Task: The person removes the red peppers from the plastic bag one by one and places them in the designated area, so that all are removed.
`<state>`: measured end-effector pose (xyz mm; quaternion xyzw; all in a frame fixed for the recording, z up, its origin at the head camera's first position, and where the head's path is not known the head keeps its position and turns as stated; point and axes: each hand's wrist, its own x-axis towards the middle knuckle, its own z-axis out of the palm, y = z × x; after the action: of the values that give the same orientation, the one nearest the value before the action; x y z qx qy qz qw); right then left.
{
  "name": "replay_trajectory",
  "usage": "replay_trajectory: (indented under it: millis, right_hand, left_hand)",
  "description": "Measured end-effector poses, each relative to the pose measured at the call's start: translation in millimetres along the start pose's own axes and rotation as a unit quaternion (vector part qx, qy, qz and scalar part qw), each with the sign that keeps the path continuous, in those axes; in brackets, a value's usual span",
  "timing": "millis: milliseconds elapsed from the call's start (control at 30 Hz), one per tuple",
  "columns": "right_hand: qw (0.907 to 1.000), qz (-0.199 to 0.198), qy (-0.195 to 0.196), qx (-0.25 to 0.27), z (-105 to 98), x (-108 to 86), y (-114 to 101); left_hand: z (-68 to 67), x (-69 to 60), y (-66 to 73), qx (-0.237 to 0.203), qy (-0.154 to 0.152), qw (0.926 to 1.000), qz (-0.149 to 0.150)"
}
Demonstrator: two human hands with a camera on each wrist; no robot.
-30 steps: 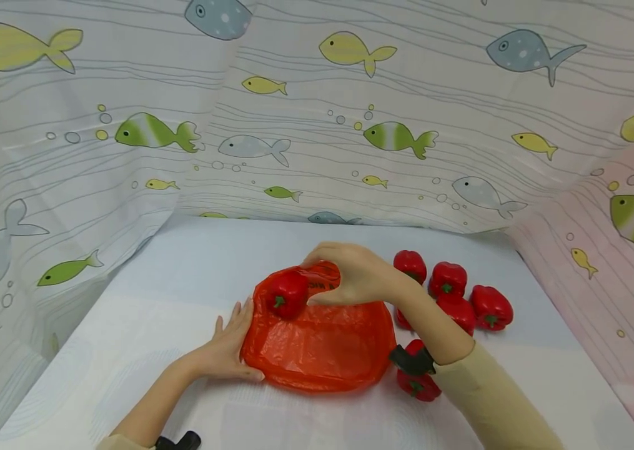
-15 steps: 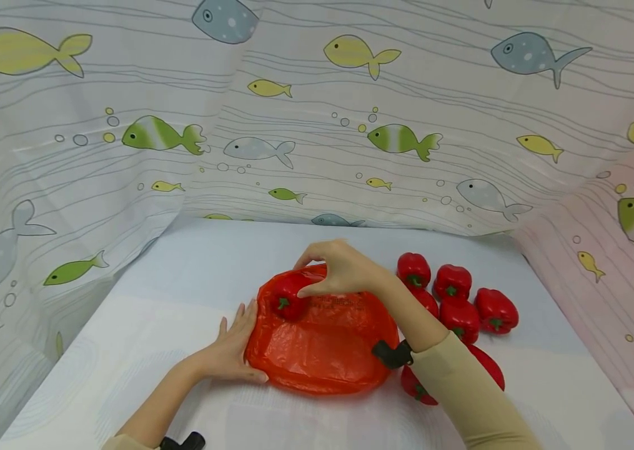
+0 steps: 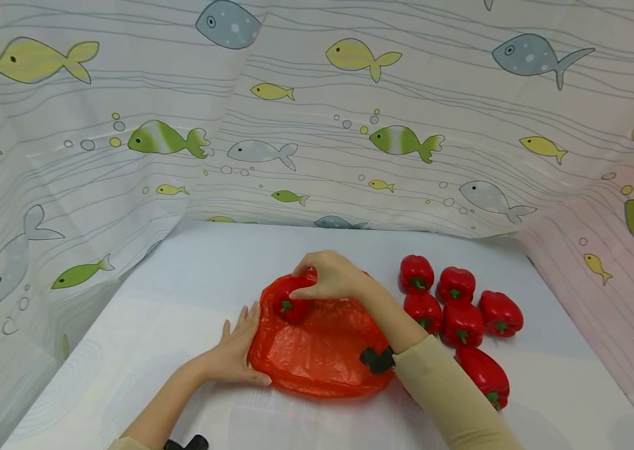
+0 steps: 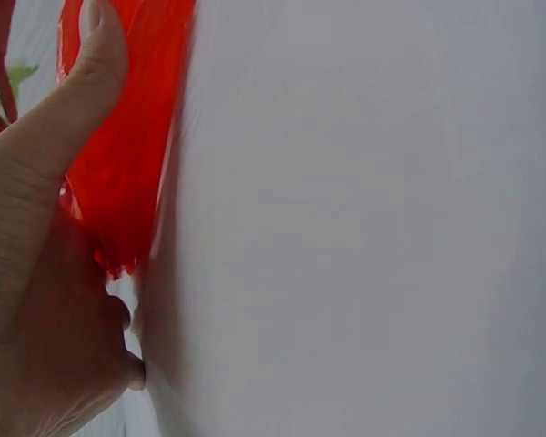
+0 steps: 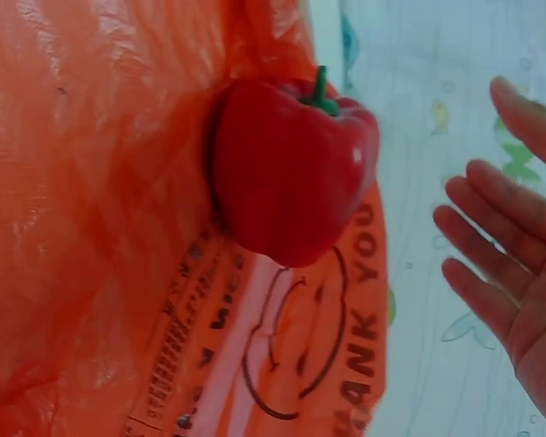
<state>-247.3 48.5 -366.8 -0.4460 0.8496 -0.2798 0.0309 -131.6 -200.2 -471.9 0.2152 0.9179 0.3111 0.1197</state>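
Note:
A red bell pepper (image 3: 293,314) with a green stem sits inside the left part of an orange plastic bag (image 3: 319,356). My right hand (image 3: 332,275) is above this pepper, palm down, thumb overlapping it in the head view. The right wrist view shows the hand's (image 5: 519,246) relaxed fingers apart from the bell pepper (image 5: 291,173). My left hand (image 3: 235,353) lies along the bag's left side with straight, spread fingers. In the left wrist view its thumb (image 4: 82,91) rests against the bag's (image 4: 132,137) side.
Several red bell peppers (image 3: 463,322) stand on the white table (image 3: 227,250) right of the bag; one lies nearer me (image 3: 484,375). Another is mostly hidden by my right forearm. A fish-patterned curtain (image 3: 317,119) encloses the back and sides.
My right hand and forearm have shifted left, bringing the thumb over the pepper in the bag. More peppers on the right are uncovered. My left hand stays at the bag's side.

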Motion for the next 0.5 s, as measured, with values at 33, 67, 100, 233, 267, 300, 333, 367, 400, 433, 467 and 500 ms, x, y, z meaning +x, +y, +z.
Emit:
replay_trajectory:
  millis: [33,67,100,233,267,300,333,367,400,433,467,500]
  right_hand:
    - [0.9999,0.009,0.0,-0.008,3,0.7,1]
    - [0.9996,0.019,-0.002,-0.02,5,1.4,2]
    - [0.9992,0.028,-0.002,-0.03,8,2.0,3]
    - [0.995,0.064,-0.004,-0.077,21,4.6,6]
    - [0.9933,0.071,-0.005,-0.091,25,5.4,7]
    - [0.9917,0.078,-0.005,-0.102,28,6.3,8]
    - [0.9896,0.086,-0.004,-0.115,32,7.2,8]
    - [0.9873,0.094,-0.003,-0.128,35,7.9,8]
    - [0.9852,0.101,-0.002,-0.139,39,8.7,9]
    - [0.9829,0.107,-0.002,-0.15,42,9.4,9]
    - [0.9809,0.114,-0.003,-0.157,46,10.1,9]
    - [0.9794,0.121,-0.003,-0.162,49,10.6,9]
  left_hand:
    - [-0.1,0.0,0.3,0.0,0.0,1.0,-0.001]
    - [-0.2,0.0,0.6,0.001,-0.001,1.0,-0.001]
    - [-0.2,0.1,0.9,0.003,-0.001,1.0,-0.003]
    - [0.0,0.3,1.2,0.003,0.001,1.0,-0.003]
    - [0.2,0.4,1.1,0.003,0.001,1.0,-0.003]
    - [0.4,0.5,0.9,0.003,0.002,1.0,-0.003]
    - [0.7,0.5,0.7,0.003,0.002,1.0,-0.003]
    - [1.1,0.7,0.2,0.003,0.003,1.0,-0.003]
    - [1.3,0.8,0.0,0.004,0.002,1.0,-0.005]
    - [1.5,0.9,-0.1,0.005,0.002,1.0,-0.006]
    - [1.8,1.2,-0.4,0.008,0.001,0.9999,-0.007]
    - [2.0,1.3,-0.7,0.01,0.001,0.9999,-0.008]
